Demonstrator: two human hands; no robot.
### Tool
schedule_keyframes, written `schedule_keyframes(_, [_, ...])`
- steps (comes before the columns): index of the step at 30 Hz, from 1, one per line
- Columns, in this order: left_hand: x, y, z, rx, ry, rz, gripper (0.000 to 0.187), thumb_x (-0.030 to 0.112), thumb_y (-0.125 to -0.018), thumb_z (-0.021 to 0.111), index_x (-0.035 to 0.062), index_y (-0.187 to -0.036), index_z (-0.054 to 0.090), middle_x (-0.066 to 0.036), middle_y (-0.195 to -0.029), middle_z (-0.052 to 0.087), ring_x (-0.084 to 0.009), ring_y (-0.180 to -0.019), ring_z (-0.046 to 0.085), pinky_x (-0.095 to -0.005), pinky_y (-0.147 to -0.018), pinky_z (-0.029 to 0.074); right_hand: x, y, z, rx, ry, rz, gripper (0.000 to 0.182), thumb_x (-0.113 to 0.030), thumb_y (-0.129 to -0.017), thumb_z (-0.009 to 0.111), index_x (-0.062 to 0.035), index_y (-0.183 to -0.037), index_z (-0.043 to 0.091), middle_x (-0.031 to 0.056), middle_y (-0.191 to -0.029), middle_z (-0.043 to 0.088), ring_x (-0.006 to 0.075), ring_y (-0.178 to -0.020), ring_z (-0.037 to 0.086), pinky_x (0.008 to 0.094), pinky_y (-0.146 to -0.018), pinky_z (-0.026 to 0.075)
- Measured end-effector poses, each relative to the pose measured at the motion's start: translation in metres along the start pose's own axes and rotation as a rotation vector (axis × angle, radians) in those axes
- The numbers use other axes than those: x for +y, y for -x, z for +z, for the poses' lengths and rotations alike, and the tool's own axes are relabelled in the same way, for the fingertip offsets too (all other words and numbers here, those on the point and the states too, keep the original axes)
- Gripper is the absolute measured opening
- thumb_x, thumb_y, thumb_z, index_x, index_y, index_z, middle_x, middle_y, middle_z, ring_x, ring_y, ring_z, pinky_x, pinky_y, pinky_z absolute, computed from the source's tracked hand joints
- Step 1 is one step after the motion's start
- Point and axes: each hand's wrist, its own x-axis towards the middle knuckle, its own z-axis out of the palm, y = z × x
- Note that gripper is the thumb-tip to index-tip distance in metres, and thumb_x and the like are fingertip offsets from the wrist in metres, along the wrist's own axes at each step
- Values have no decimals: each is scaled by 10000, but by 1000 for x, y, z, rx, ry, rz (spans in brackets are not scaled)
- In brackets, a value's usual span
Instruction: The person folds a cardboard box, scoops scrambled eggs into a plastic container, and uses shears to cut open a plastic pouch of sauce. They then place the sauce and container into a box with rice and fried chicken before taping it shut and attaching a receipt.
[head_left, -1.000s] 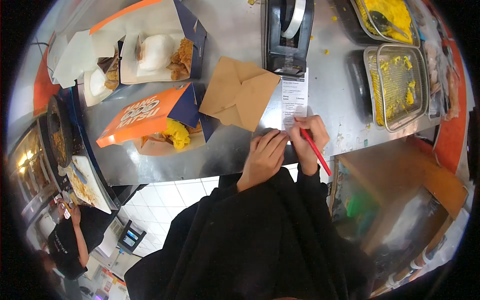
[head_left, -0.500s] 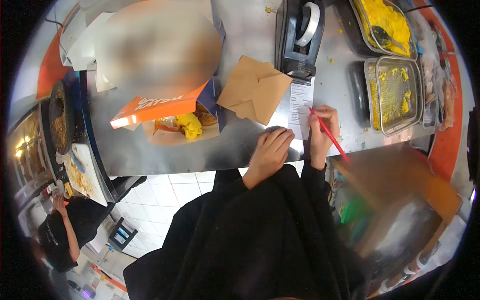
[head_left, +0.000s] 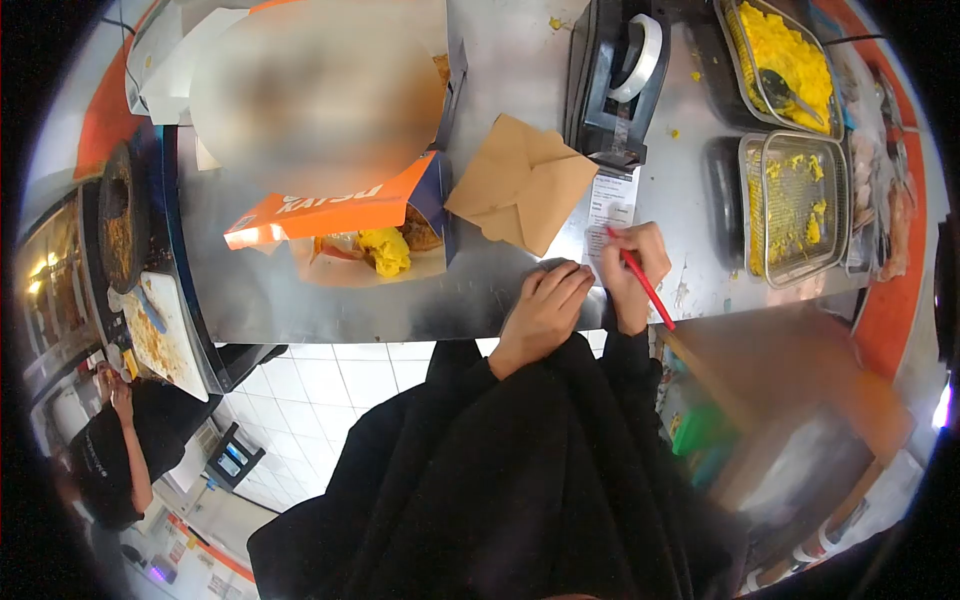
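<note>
A red pen [head_left: 648, 285] is held in my right hand [head_left: 632, 272], its tip over a long printed receipt [head_left: 613, 205]. My left hand [head_left: 545, 312] lies with its fingers stretched flat near the receipt's lower end, at the counter's front edge. The receipt's lower part is largely covered by my hands. Left of the receipt rests a folded brown paper packet [head_left: 520, 190]. A black tape dispenser [head_left: 622, 115] stands just beyond the receipt's far end.
An orange box [head_left: 330, 208] with yellow egg-like food [head_left: 385, 250] stands on the metal counter [head_left: 290, 318], left. Two wire-mesh baskets [head_left: 843, 205] with yellow food are at right. A co-worker [head_left: 120, 450] is at far left, near a stained white board [head_left: 165, 345].
The pen tip has moved left and slightly toward me across the receipt, with my right hand. My left hand stays nearly in place. The view has shifted slightly.
</note>
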Motion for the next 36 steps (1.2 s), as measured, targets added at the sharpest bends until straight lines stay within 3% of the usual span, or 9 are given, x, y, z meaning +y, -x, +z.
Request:
schedule_keyframes(7, [2,4,-4,-8,-20,-8,379,56,-686,547,36,-1064,548,-62,-1127,515,-212,-1066,464,-348,-876,346,19,12,-6,125,44,64,118,47,-638,549,-13,-698,467,92,-626,506,162,-513,491,252,-462,386])
schedule_keyframes(10, [-4,19,-20,138,156,24,319,52,-680,577,43,-999,563,-105,-1084,511,-257,-1003,479,-347,-854,354,12,10,-23,249,-129,555,236,-35,-765,531,-27,-977,427,52,-640,506,98,-544,471,251,-483,382])
schedule_keyframes(14, [-25,81,-79,713,-145,-253,360,58,-681,637,16,-1015,509,-109,-980,478,-261,-903,439,-333,-817,343,-17,9,-49,116,431,430,481,-75,-726,638,-20,-1139,398,91,-804,512,136,-623,499,263,-567,422])
schedule_keyframes(17, [-77,82,-145,1126,-26,-685,525,126,-742,641,-20,-1157,356,-161,-1149,375,-298,-1057,364,-369,-837,330,-64,5,-37,148,175,318,506,-88,-704,668,-13,-1143,428,96,-882,498,148,-713,505,259,-596,425])
schedule_keyframes(22, [-139,25,-243,782,-135,-462,400,111,-754,616,21,-1114,465,-185,-1129,495,-287,-1018,489,-400,-784,389,-164,-37,59,-239,78,-197,483,-103,-707,665,2,-1136,469,159,-1035,541,269,-928,534,351,-758,433])
schedule_keyframes(24, [-146,14,-273,307,-145,-576,258,71,-770,550,98,-1025,570,-167,-915,589,-320,-825,563,-393,-677,434,-186,-54,82,-241,135,-311,410,-78,-723,632,-2,-1103,499,176,-988,560,295,-882,550,361,-731,439])
schedule_keyframes(28, [-191,29,-309,259,-221,-467,236,44,-774,501,142,-954,617,-156,-794,583,-346,-732,546,-398,-593,439,-224,-72,108,-358,299,-166,208,-24,-745,526,-19,-942,595,173,-747,576,329,-671,548,426,-638,419])
schedule_keyframes(34, [-195,78,-274,189,313,-336,312,34,-782,470,121,-1061,579,-163,-1059,574,-293,-999,548,-334,-812,436,-176,-23,123,-572,104,-205,248,-51,-773,493,-13,-1006,568,156,-965,573,297,-899,555,346,-788,430])
schedule_keyframes(36, [-172,91,-259,328,540,-387,351,34,-801,450,100,-1140,514,-140,-1147,538,-243,-1085,501,-303,-912,375,-175,13,139,-495,-414,99,290,-135,-835,405,-34,-1076,530,134,-1104,531,212,-1052,489,288,-906,352])
